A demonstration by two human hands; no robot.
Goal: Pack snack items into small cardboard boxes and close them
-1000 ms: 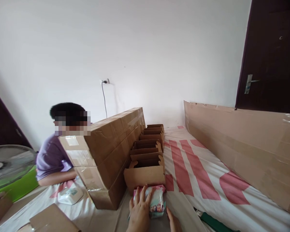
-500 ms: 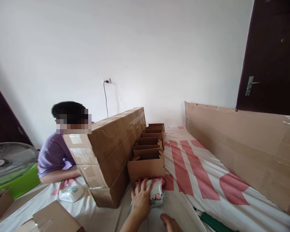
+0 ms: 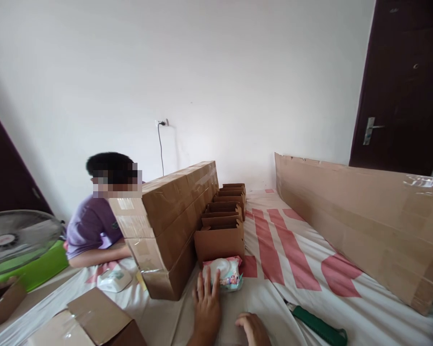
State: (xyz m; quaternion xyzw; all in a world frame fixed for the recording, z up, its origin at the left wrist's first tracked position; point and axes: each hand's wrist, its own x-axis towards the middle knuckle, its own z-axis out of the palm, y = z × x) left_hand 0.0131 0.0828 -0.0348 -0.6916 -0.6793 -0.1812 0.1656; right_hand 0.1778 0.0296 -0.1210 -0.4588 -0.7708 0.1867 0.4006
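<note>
My left hand [image 3: 206, 305] lies flat with fingers stretched out, its fingertips touching a pack of wet wipes [image 3: 225, 273] that rests on the white and red sheet [image 3: 292, 259]. Just behind the pack stands the nearest of a row of small open cardboard boxes [image 3: 220, 244]. My right hand [image 3: 251, 328] rests on the sheet at the bottom edge, fingers curled, nothing visible in it.
Long taped cartons [image 3: 169, 216] are stacked left of the small boxes. A big cardboard sheet [image 3: 361, 216] stands on the right. A green-handled tool [image 3: 315, 325] lies near my right hand. Another person in a purple shirt [image 3: 90, 226] sits at left by a fan [image 3: 18, 240].
My left hand has let go of the wipes pack and flattened, only fingertips touching it. The pack now lies flat against the nearest small box. The view has shifted slightly.
</note>
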